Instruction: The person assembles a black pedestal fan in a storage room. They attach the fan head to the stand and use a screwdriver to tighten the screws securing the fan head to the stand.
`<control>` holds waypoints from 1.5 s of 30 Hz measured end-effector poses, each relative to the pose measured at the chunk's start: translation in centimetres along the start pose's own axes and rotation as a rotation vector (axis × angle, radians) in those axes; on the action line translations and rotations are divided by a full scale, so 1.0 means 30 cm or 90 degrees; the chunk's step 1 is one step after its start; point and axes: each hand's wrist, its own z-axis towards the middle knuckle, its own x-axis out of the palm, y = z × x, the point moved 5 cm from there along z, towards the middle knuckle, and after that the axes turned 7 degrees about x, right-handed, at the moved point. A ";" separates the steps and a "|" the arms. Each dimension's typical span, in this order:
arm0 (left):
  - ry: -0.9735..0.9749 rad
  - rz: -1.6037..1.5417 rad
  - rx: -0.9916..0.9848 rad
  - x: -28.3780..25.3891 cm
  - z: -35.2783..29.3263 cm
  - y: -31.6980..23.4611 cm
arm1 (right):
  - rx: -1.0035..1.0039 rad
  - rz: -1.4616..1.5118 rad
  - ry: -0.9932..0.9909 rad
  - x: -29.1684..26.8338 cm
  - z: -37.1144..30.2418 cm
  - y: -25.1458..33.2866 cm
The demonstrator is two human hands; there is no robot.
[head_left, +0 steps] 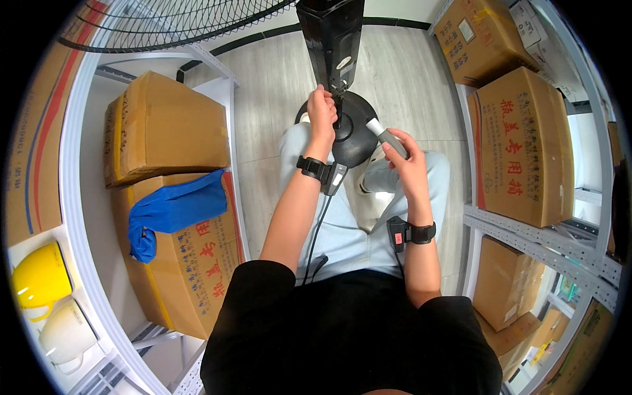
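Between shelves: you sit over a fan base (354,135).
Left hand (322,112): closed around the fan pole (331,46).
Right hand (407,158): wrapped round a grey-handled tool (387,137).

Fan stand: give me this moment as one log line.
left hand: grips fan pole | right hand: holds grey-handled tool | round black base: on floor, between feet

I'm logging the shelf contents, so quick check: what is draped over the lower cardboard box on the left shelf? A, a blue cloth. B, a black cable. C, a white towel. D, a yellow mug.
A: a crumpled blue cloth hangs over the top front edge of the lower brown cardboard box on the white metal left shelf.
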 end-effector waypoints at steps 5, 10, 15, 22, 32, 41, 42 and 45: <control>0.123 0.030 -0.074 0.013 -0.004 0.027 | 0.021 -0.027 0.022 0.004 0.010 -0.038; 0.053 0.050 -0.069 -0.038 0.022 0.058 | 0.036 -0.060 0.026 -0.003 0.019 -0.078; -0.055 -0.015 -0.093 -0.125 0.091 0.072 | 0.064 -0.070 0.003 -0.018 0.046 -0.122; -0.063 -0.002 -0.137 -0.154 0.107 0.101 | 0.085 -0.071 -0.019 0.008 0.089 -0.150; -0.039 0.035 -0.150 -0.130 0.109 0.116 | 0.085 -0.016 0.014 0.041 0.160 -0.223; 0.024 0.131 -0.268 -0.115 0.124 0.167 | 0.118 0.098 0.078 0.080 0.214 -0.327; 0.041 0.128 -0.288 -0.112 0.120 0.176 | 0.119 0.114 0.086 0.084 0.212 -0.330; 0.077 0.087 -0.337 -0.104 0.103 0.201 | 0.134 0.140 0.117 0.090 0.202 -0.316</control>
